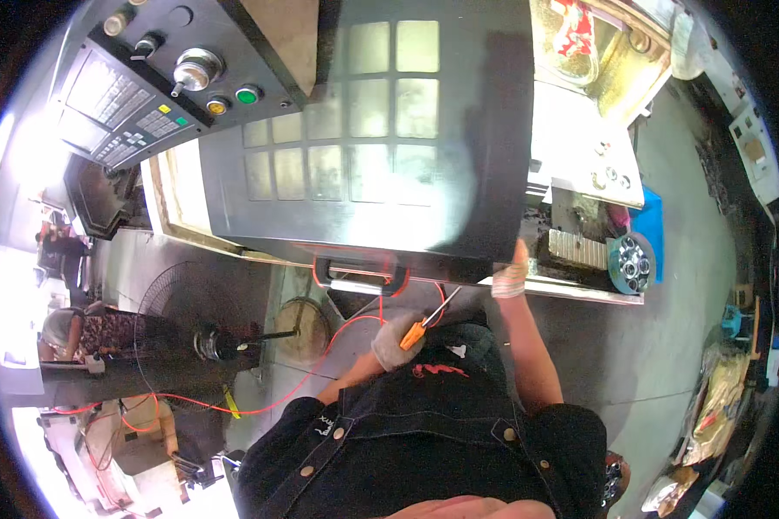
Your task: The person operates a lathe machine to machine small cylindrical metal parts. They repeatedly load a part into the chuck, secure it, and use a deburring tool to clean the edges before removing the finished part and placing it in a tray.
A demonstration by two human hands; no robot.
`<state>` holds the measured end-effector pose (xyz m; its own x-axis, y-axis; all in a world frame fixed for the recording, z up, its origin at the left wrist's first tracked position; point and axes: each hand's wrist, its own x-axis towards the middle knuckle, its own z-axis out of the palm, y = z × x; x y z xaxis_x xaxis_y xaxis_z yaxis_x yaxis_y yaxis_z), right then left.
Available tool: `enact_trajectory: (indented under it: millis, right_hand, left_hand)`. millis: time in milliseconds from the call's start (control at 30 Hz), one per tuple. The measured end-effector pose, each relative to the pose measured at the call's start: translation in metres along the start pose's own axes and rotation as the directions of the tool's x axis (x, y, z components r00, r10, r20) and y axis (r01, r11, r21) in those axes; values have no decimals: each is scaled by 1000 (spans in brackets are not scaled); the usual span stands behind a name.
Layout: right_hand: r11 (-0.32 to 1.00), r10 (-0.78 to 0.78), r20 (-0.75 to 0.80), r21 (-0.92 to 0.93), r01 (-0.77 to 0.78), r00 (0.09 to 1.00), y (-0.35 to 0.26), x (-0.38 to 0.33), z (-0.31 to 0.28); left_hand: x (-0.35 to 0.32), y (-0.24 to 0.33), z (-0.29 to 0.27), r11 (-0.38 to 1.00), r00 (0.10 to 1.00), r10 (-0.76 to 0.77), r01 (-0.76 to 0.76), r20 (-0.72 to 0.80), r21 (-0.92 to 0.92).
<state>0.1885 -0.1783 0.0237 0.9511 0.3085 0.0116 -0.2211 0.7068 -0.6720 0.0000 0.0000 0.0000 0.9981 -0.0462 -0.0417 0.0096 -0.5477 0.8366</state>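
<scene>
In my gloved left hand [395,343] is an orange air blow gun [415,334] with a long thin metal nozzle pointing up and to the right. The fingers are closed round its handle. My right hand [510,278], in a pale glove, rests against the lower right corner of a large dark machine door [485,199]. At least one finger stretches upward along the door's edge; the others are partly hidden. A grid of small windows fills the door's upper part. Its handle [355,285] sits on the lower edge, left of my right hand.
A control panel [134,108] with knobs and buttons stands at upper left. Right of the door is a ledge with metal parts and a round wheel-like part [634,264]. A red hose [273,405] trails left past a floor fan [208,342]. Another person [65,333] is at far left.
</scene>
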Motion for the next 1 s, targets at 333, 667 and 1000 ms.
enact_trajectory:
  millis: [333,667,1000]
  right_hand:
    - [815,553,147,107,-569,820,87,59,13]
    - [649,760,61,5,-761,648,64,70,-108]
    - [642,766,105,-95,-760,634,17,96,-124]
  left_hand:
    - [38,38,-8,960,911,-280,269,-302,-77]
    - [249,17,-22,807,818,-522,566,-243,170]
    - [346,6,-44,724,751,-559,649,-352,235]
